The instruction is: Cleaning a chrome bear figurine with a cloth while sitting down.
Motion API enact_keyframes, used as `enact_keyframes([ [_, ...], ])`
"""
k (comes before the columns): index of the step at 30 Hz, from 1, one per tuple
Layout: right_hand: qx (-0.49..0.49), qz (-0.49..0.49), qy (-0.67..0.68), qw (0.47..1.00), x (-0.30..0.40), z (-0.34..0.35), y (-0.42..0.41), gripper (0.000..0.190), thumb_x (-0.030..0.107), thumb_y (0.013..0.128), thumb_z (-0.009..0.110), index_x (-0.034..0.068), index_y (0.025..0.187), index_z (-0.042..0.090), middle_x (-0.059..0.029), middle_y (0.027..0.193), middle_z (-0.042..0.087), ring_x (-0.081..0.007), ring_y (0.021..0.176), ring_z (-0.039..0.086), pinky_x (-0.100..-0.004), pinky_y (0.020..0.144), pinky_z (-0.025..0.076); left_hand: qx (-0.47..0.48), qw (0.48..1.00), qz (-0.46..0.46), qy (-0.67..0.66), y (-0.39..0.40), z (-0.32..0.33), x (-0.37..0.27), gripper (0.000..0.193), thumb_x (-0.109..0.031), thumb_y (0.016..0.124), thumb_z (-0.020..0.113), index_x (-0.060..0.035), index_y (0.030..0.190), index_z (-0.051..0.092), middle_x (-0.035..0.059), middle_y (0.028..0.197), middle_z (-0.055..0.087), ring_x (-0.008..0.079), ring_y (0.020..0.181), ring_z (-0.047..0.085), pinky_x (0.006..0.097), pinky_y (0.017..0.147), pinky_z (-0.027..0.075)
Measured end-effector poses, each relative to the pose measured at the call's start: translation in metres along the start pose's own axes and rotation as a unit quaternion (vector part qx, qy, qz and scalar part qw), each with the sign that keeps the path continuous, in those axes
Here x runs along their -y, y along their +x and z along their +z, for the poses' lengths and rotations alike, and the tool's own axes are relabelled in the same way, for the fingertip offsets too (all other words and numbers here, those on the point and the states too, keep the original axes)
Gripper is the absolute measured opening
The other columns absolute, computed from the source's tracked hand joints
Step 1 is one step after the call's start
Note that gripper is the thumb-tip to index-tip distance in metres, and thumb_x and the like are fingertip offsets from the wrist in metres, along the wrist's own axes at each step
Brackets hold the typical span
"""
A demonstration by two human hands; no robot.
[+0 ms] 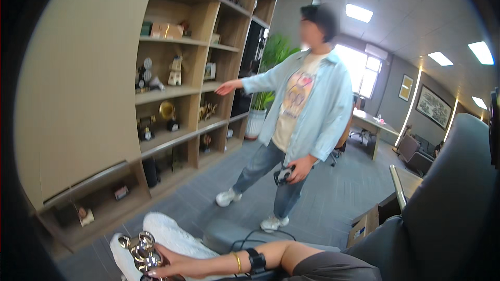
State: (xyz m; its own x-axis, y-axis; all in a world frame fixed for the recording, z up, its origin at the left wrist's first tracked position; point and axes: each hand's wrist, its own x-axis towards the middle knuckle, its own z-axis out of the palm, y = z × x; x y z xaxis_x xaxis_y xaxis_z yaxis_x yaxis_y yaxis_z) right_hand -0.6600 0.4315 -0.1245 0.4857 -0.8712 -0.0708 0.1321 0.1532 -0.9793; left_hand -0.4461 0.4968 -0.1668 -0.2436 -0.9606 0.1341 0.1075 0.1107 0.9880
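At the lower left, my right hand (167, 263) grips a shiny metal object (144, 251) made of several rounded, mirror-like parts. Its exact kind is unclear, and my fingers hide some of it. White fabric (172, 232), apparently over my legs, lies beneath and beyond the hand. A gold bangle (237, 262) circles my right forearm, and a black strap with a small device (256, 260) sits nearer the elbow. Below the forearm, part of a grey chair armrest (226, 236) shows behind a black cable (250, 237). My left hand is out of view.
A person (308, 97) in a light blue shirt stands ahead, one arm stretched toward a wooden shelf unit (170, 95) of ornaments, the other hand holding a dark handheld device (284, 175). A grey chair back (449, 187) rises at right, near a cardboard box (365, 224).
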Motion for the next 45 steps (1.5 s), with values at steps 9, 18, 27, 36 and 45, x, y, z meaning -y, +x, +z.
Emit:
enact_keyframes([
  [9,0.041,0.023,0.081,0.996,-0.002,0.085,0.075,0.093,0.02,0.088,0.076,0.006,0.153,0.011,-0.0098,0.134,0.046,-0.0174,0.12,0.049,-0.0326,0.104,0.04,-0.197,0.965,0.116,-0.131,0.0,-0.048,0.037,0.062,0.003,0.085,0.071,0.0032,0.14,0.043,0.0167,0.133,0.056,0.0233,0.121,0.055,0.0339,0.105,0.042],
  [18,0.097,0.028,0.038,0.994,-0.027,0.137,0.115,0.105,0.024,0.082,0.081,0.007,0.156,0.007,-0.0132,0.147,0.034,-0.0227,0.137,0.035,-0.0346,0.114,0.028,-0.417,0.905,0.025,-0.085,-0.002,-0.095,0.09,0.032,-0.013,0.09,0.064,-0.0003,0.119,0.059,0.0121,0.116,0.064,0.0223,0.103,0.063,0.035,0.094,0.049],
  [27,0.084,0.056,-0.029,0.994,-0.067,0.114,0.114,0.098,0.025,0.085,0.078,0.004,0.154,0.011,-0.012,0.137,0.043,-0.0178,0.125,0.043,-0.0335,0.107,0.036,-0.414,0.906,-0.023,-0.088,0.013,-0.093,0.069,0.028,-0.012,0.094,0.061,-0.0009,0.12,0.057,0.013,0.118,0.063,0.0224,0.104,0.061,0.0349,0.093,0.048],
  [36,0.043,-0.076,-0.232,0.969,-0.006,0.091,0.118,0.113,0.033,0.076,0.087,-0.005,0.152,0.011,-0.0203,0.137,0.044,-0.0237,0.129,0.041,-0.0345,0.108,0.035,-0.362,0.92,-0.067,-0.134,0.04,-0.075,0.028,0.025,-0.01,0.098,0.057,-0.0014,0.121,0.055,0.014,0.12,0.061,0.0225,0.105,0.058,0.0348,0.092,0.047],
  [45,-0.087,-0.107,-0.055,0.989,0.038,0.028,0.128,0.069,0.014,0.082,0.082,0.006,0.134,0.037,-0.0054,0.115,0.06,-0.0121,0.107,0.055,-0.0283,0.092,0.049,-0.201,0.97,-0.077,0.111,0.142,-0.053,0.005,0.021,-0.024,0.101,0.052,-0.0095,0.112,0.06,0.0211,0.119,0.064,0.0325,0.105,0.061,0.0453,0.095,0.043],
])
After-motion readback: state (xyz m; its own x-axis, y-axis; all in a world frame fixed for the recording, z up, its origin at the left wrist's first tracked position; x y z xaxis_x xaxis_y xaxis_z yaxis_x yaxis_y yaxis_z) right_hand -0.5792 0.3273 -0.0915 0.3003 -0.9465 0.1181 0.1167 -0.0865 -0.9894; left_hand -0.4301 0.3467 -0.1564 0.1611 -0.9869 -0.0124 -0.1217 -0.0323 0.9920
